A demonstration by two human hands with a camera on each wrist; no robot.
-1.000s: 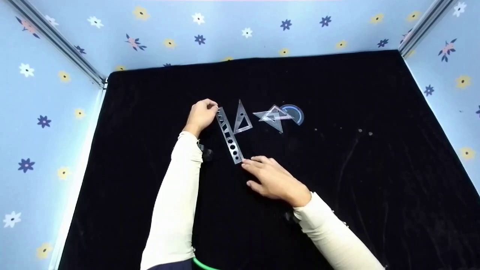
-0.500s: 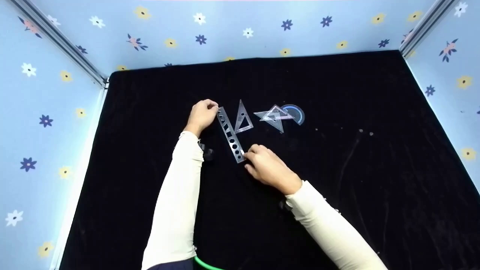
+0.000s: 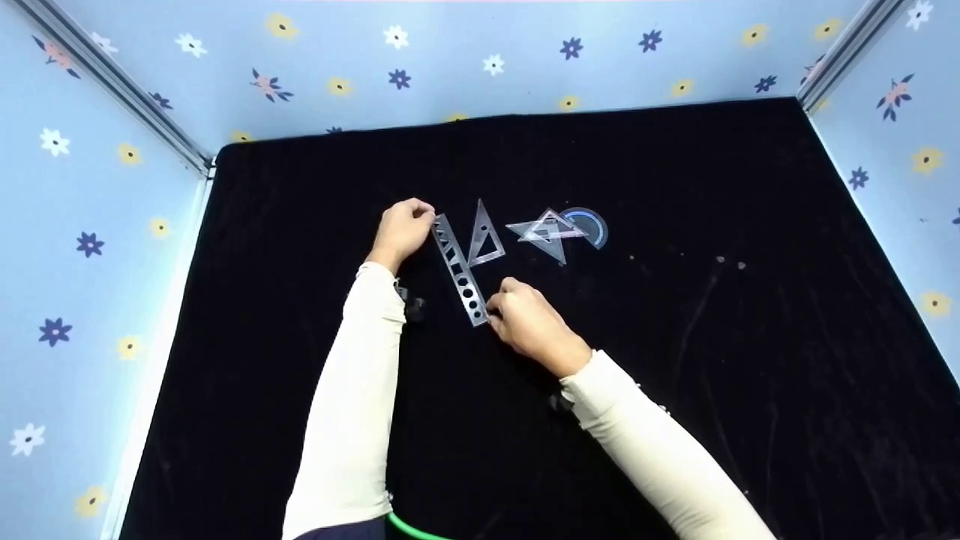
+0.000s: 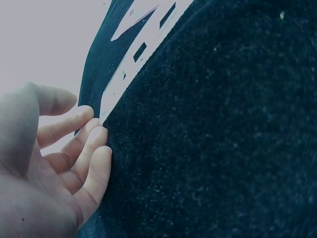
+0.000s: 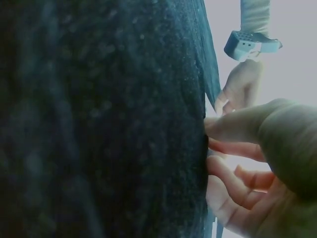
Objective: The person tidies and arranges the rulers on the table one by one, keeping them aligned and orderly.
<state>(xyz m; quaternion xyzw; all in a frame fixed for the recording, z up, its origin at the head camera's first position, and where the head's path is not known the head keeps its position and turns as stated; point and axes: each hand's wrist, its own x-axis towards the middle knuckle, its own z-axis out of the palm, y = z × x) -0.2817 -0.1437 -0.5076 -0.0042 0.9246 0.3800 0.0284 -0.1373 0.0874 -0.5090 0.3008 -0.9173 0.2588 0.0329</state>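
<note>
A clear stencil ruler [image 3: 460, 274] with cut-out shapes lies slanted on the black cloth. At its far end is my left hand [image 3: 401, 231]; in the left wrist view the fingertips of this hand [image 4: 64, 153] touch the ruler's end [image 4: 116, 89], the thumb held apart. My right hand [image 3: 534, 322] has bent fingers and pinches the near end at its right corner; in the right wrist view the thumb and index tips of this hand [image 5: 262, 158] are close together on the cloth, the ruler hidden. A clear set square [image 3: 489, 251] stands close along the ruler's right side.
Right of the set square, another clear triangle [image 3: 553, 249] overlaps a pink-edged triangle [image 3: 576, 231], beside a protractor with a blue arc [image 3: 596, 225]. The black cloth [image 3: 675, 172] ends at flowered walls. Small specks lie at the right.
My right hand has moved up and its fingers have bent in at the ruler's near end, which has shifted slightly to the right. My left hand has stayed in place.
</note>
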